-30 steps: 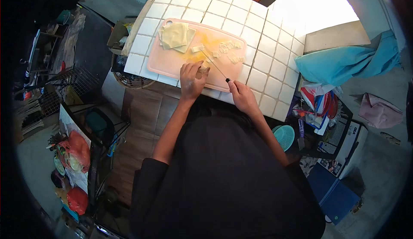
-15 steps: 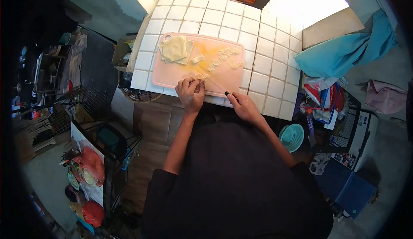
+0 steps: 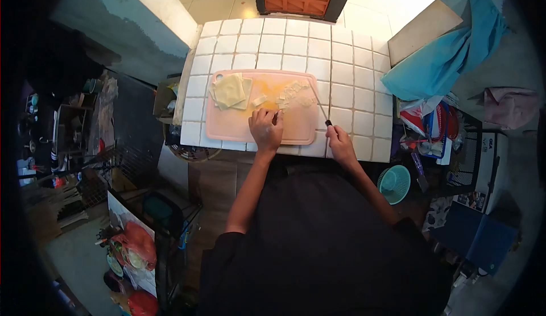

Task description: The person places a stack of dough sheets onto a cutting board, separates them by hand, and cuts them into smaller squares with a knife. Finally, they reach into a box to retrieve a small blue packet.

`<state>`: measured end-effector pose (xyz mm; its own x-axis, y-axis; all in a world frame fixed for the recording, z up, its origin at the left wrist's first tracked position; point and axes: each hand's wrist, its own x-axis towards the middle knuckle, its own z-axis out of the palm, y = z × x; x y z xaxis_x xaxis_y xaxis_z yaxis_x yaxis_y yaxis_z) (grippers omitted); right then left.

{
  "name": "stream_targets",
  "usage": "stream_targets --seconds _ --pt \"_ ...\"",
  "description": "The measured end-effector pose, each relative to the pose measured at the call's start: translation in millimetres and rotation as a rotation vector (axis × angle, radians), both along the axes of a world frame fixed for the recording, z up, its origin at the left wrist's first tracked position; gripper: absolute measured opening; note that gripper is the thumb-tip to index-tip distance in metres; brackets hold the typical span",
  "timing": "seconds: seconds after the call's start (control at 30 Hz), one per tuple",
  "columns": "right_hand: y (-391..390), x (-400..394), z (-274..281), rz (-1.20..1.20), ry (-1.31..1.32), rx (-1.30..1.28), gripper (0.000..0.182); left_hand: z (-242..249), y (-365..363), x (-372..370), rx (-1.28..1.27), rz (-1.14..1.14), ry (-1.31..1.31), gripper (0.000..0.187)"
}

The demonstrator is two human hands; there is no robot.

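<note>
At centre frame, on a white tiled surface (image 3: 347, 60), lies a pink cutting board (image 3: 227, 127), long side across the view, pulled close to the near edge so both hands reach it without stretching. Toward the board's upper left sits a stack of pale yellow sheets (image 3: 229, 90), uncut, kept apart from the working zone. Right of the stack, one loose strip (image 3: 259, 100), then a scatter of small cut squares (image 3: 294, 93) pushed toward the board's upper right, away from the blade's path.

Left hand (image 3: 266, 128) lowered onto the board's lower middle, fingers curled and knuckles up, pressing down on something beneath them; probably another pale piece, though the fingers hide it. Forearm runs straight down the frame to a bent elbow and a dark sleeve.

Right hand (image 3: 340, 144) closed around the dark handle of a knife (image 3: 320, 107), resting at the board's lower right corner on the tiles. Thin blade angled up and slightly left along the board's right edge, tip near the cut squares, clear of the left hand. Wrist low, arm slanting down to the lower right.

Upper right of the frame, a blue cloth (image 3: 443, 60) draped beside the surface.
</note>
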<state>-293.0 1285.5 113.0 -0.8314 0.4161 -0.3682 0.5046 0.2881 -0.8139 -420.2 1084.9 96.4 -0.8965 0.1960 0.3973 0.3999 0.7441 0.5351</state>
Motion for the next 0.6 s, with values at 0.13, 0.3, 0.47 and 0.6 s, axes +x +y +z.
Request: stream_targets --seconds 0.13,0.3,0.47,0.6 --pt "6 7 -10 -0.109 -0.032 0.012 0.042 0 15 -12 0.001 -0.042 0.014 0.010" --pt "-6 4 5 -0.075 -0.073 0.015 0.044 -3 25 -17 0.017 -0.088 -0.002 0.018" --pt "-17 -6 -2 0.008 0.020 0.003 0.042 17 40 -13 -0.016 -0.165 0.019 0.041" --pt "-11 -19 -6 0.021 0.016 -0.172 0.042 10 53 -27 -0.054 -0.176 0.040 0.051"
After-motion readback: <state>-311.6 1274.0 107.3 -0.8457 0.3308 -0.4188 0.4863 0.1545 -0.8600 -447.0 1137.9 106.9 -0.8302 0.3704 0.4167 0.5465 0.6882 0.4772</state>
